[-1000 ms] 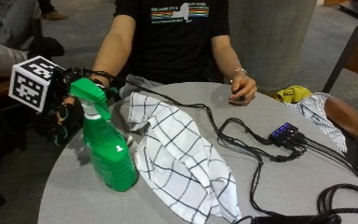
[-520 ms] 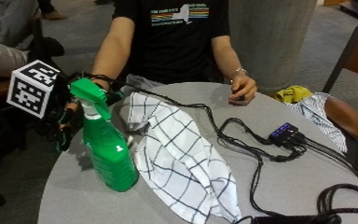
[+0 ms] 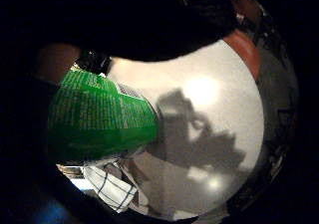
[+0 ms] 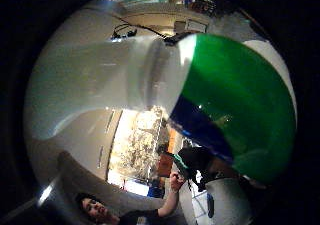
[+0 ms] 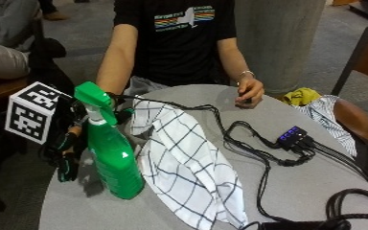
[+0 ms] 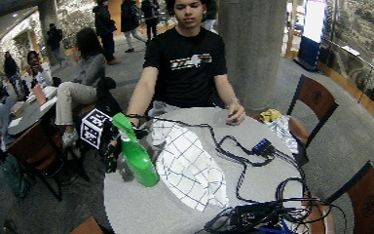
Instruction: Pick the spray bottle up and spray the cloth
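Outside view: upright green spray bottle (image 5: pixel 112 160)

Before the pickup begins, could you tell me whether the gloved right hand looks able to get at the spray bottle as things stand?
Probably yes. The gloved right hand hangs right beside the spray bottle, which stands upright on the table. The checked cloth lies on the bottle's far side, so nothing sits between them.
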Demonstrator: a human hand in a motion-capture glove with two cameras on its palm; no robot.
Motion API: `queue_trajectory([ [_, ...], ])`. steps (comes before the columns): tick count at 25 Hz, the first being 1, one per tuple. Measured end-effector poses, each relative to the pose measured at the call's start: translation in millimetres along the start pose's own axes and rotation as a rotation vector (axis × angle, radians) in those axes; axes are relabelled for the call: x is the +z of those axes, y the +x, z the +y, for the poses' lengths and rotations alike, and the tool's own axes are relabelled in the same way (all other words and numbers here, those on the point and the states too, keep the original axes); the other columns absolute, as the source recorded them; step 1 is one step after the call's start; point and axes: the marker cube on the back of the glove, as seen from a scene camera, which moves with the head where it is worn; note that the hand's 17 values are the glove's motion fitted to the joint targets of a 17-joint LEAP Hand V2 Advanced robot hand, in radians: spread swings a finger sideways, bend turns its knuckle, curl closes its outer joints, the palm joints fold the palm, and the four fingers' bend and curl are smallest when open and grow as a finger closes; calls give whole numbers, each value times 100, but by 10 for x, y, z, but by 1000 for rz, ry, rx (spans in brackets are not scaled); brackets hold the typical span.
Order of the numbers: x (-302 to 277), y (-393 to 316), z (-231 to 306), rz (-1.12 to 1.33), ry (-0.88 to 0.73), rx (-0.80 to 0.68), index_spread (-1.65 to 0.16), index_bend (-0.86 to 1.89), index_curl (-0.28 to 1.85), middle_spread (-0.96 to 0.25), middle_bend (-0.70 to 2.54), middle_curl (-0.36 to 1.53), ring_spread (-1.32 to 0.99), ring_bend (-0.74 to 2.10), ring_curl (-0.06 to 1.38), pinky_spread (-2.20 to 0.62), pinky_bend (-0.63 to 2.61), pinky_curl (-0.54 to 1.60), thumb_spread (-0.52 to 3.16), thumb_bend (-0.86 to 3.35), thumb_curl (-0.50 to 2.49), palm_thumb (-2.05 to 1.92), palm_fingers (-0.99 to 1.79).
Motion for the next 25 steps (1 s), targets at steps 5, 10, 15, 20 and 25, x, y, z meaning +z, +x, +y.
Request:
queue_trajectory([
  [5,125,-19,-134,-32,-1,-19,-41,7,17,-3,30,41,8,43,35,27,65,33,83,-4,37,61,27],
  [10,190,-22,-230,-49,-15,-33,-41,8,16,-3,30,40,9,43,35,28,68,34,82,-3,37,62,28],
  [15,226,-46,-290,-43,-14,-54,-42,-9,7,-4,45,43,4,59,36,24,78,34,80,0,38,70,59],
  [20,250,-80,-312,-37,30,-70,-34,27,18,-6,39,42,-2,59,36,15,67,31,80,6,43,87,92],
  [25,236,-99,-293,-29,62,-73,-29,24,24,-5,35,42,-4,56,38,11,60,31,79,4,46,92,98],
])
